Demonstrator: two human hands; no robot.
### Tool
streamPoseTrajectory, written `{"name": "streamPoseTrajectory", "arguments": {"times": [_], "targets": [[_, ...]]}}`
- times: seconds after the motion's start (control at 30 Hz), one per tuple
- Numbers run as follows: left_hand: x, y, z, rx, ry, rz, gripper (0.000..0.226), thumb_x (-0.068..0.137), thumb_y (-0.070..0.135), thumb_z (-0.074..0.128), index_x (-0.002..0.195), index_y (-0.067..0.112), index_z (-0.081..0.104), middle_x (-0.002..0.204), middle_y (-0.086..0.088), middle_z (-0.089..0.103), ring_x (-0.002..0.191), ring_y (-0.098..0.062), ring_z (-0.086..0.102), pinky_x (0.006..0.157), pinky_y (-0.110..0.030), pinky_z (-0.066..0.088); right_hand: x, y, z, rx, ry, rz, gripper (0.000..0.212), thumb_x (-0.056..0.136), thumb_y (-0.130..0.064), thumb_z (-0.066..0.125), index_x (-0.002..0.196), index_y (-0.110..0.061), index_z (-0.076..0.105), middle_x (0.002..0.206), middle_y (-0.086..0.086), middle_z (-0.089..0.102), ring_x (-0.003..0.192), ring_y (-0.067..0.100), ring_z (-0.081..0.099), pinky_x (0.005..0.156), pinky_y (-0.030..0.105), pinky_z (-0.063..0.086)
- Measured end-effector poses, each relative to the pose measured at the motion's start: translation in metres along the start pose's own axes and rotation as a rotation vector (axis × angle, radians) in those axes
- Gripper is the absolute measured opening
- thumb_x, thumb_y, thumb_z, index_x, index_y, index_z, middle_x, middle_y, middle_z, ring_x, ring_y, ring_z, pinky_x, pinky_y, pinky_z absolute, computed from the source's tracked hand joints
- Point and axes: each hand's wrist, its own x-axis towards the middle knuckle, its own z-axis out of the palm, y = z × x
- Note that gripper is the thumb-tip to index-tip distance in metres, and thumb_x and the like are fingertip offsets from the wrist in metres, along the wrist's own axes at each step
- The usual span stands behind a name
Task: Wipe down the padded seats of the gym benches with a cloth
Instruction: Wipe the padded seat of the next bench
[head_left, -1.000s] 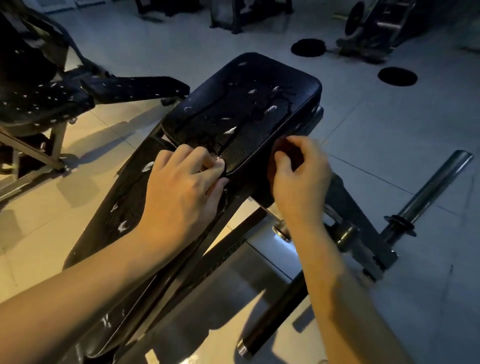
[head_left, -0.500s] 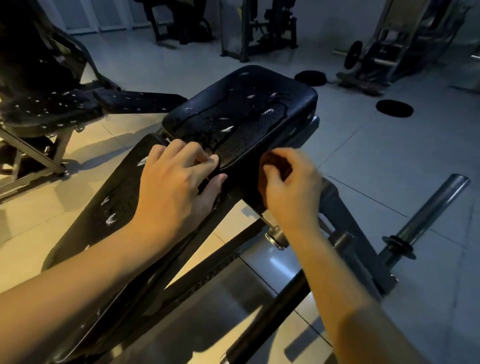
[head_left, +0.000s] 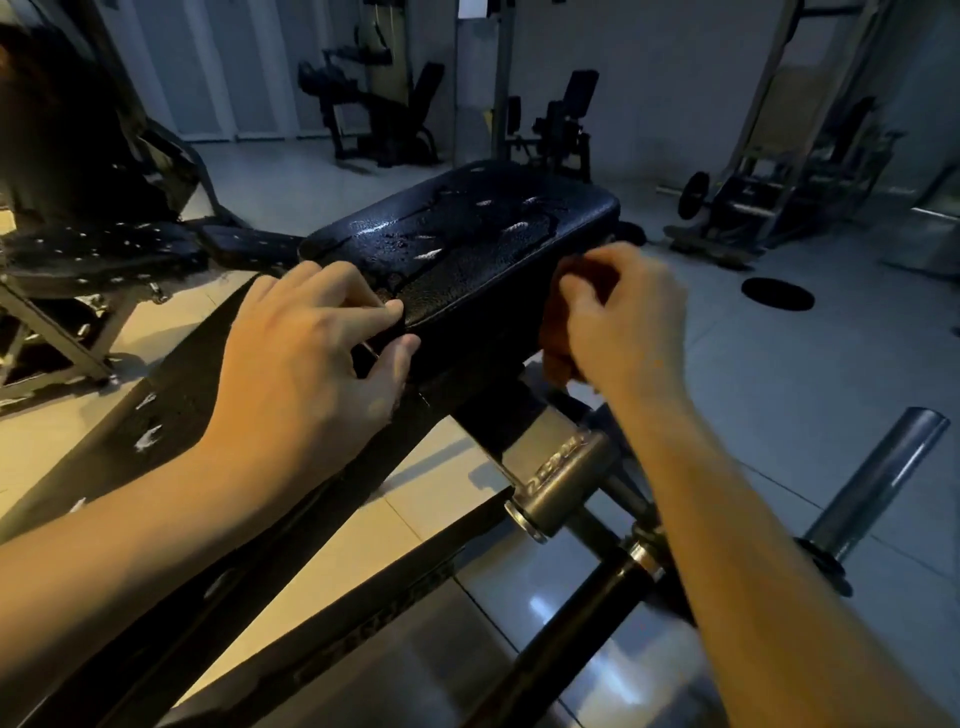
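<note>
A black padded seat (head_left: 478, 244), cracked and worn, stands in the middle of the head view. My left hand (head_left: 311, 353) grips its near left corner, fingers on top and thumb on the side. My right hand (head_left: 618, 317) holds a reddish-brown cloth (head_left: 558, 343) bunched against the seat's right side wall. Below the seat a longer black back pad (head_left: 171, 415) slopes down to the lower left. Most of the cloth is hidden behind my fingers.
A steel weight peg (head_left: 878, 473) sticks out at the right, and a metal pivot (head_left: 556, 483) sits under the seat. Another torn black bench (head_left: 98, 254) stands at the left. Gym machines (head_left: 384, 119) line the far wall; a dark disc (head_left: 777, 294) lies on the tiled floor.
The view has tilted up, showing more of the far room. My right hand with the cloth slid a little along the seat's side. My left hand kept its grip on the corner.
</note>
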Motion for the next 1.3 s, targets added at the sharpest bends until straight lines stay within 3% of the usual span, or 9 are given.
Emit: {"name": "streamPoseTrajectory", "arguments": {"times": [0.13,0.27,0.33,0.43,0.53,0.73,0.93,1.1,1.3], "targets": [[0.001,0.004,0.003,-0.013,0.051,-0.034,0.035,0.088,0.040,0.062,0.104,0.014,0.079,0.095,-0.003,0.066,0.088,-0.026,0.058,0.078,-0.047,0.045,0.044,0.022,-0.011,0.014,0.122,0.084,0.017,0.097,-0.021,0.065,0.112,-0.015,0.070,0.095,-0.006,0.063,0.089,0.011,0.063,0.079,0.039,0.062],[-0.003,0.007,0.003,-0.048,0.084,-0.051,0.035,0.088,0.039,0.063,0.106,0.013,0.079,0.096,-0.002,0.066,0.089,-0.026,0.060,0.080,-0.049,0.047,-0.035,-0.003,0.016,0.076,-0.079,-0.139,0.016,0.098,-0.019,0.064,0.113,-0.018,0.066,0.105,-0.008,0.064,0.091,0.002,0.058,0.079,0.017,0.052],[-0.003,0.006,0.002,-0.028,0.079,-0.037,0.034,0.089,0.038,0.064,0.107,0.013,0.079,0.096,-0.002,0.067,0.087,-0.025,0.059,0.080,-0.050,0.047,-0.050,-0.010,0.015,0.063,-0.105,-0.240,0.013,0.098,-0.019,0.064,0.110,-0.018,0.068,0.101,-0.009,0.066,0.092,0.004,0.061,0.082,0.018,0.052],[-0.004,0.006,0.002,-0.013,0.094,-0.015,0.025,0.090,0.030,0.073,0.107,0.012,0.079,0.095,-0.003,0.067,0.086,-0.025,0.058,0.077,-0.048,0.046,0.004,0.012,0.000,-0.008,0.026,-0.036,0.011,0.098,-0.018,0.064,0.107,-0.016,0.070,0.090,-0.007,0.062,0.086,0.011,0.063,0.077,0.029,0.057],[-0.006,0.010,0.004,-0.005,0.102,-0.012,0.022,0.089,0.026,0.074,0.104,0.011,0.079,0.095,-0.005,0.066,0.086,-0.027,0.057,0.076,-0.045,0.044,0.034,0.023,-0.005,-0.043,0.144,0.100,0.011,0.097,-0.017,0.063,0.105,-0.014,0.070,0.094,-0.001,0.066,0.088,0.015,0.067,0.072,0.025,0.052],[-0.009,0.006,0.007,0.061,0.108,0.030,0.027,0.092,0.028,0.068,0.108,0.009,0.077,0.096,-0.007,0.065,0.086,-0.027,0.056,0.072,-0.039,0.037,-0.046,-0.005,0.019,-0.019,-0.088,-0.253,0.011,0.099,-0.017,0.062,0.109,-0.016,0.068,0.101,-0.009,0.062,0.086,0.001,0.056,0.073,0.009,0.041],[-0.009,0.006,0.010,0.061,0.110,0.034,0.024,0.094,0.026,0.068,0.107,0.007,0.076,0.096,-0.007,0.065,0.084,-0.026,0.053,0.070,-0.043,0.041,0.037,0.018,-0.004,-0.058,0.161,0.044,0.010,0.097,-0.014,0.060,0.102,-0.013,0.070,0.095,0.001,0.067,0.089,0.017,0.066,0.081,0.035,0.058],[-0.010,0.006,0.009,0.053,0.099,0.028,0.033,0.093,0.032,0.061,0.109,0.007,0.076,0.097,-0.006,0.065,0.084,-0.024,0.054,0.069,-0.042,0.042,-0.049,-0.009,0.017,0.017,-0.128,-0.299,0.013,0.099,-0.015,0.062,0.111,-0.015,0.068,0.102,-0.010,0.060,0.089,0.000,0.055,0.075,0.007,0.043],[-0.008,0.003,0.009,0.044,0.082,0.024,0.025,0.095,0.027,0.067,0.108,0.008,0.078,0.096,-0.004,0.064,0.084,-0.023,0.054,0.070,-0.040,0.042,0.043,0.017,-0.008,0.017,0.164,0.031,0.010,0.098,-0.012,0.062,0.104,-0.012,0.069,0.095,-0.002,0.065,0.080,0.004,0.060,0.080,0.028,0.059]]}}
